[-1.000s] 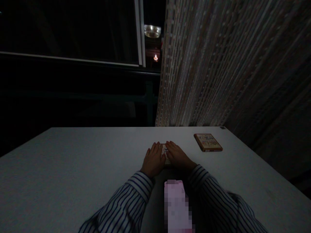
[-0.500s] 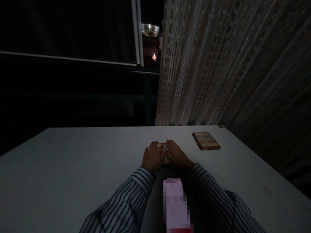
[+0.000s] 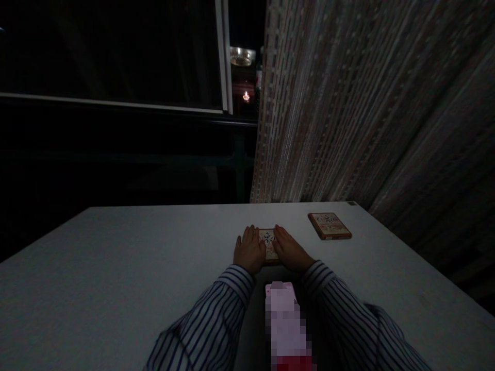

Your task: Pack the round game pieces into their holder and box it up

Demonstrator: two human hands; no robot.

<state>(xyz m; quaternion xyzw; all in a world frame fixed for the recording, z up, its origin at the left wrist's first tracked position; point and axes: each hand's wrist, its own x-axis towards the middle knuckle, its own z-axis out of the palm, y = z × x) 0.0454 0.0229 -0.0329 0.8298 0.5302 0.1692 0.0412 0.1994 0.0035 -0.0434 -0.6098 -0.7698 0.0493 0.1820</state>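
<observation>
My left hand (image 3: 249, 249) lies flat with its fingers stretched out over the left part of a flat, brown-edged box (image 3: 269, 244) with a cream printed cover and dark lettering. Over the box's right part rests my right hand (image 3: 292, 248), its fingers also straight. The lettering shows in the gap between the hands, while both sides of the cover are hidden under them. A second flat box (image 3: 330, 225) of the same look lies apart, to the right of my right hand.
Between my forearms is a phone (image 3: 286, 319) with a lit, blurred-out screen. The white table (image 3: 154, 268) carries these things. Behind it hang a string curtain (image 3: 309, 103) and a dark window with a pale frame (image 3: 225, 56).
My hands have moved slightly apart, so more of the box's cover and lettering shows between them. The whole view has shifted a little. The second box stays in its place on the table.
</observation>
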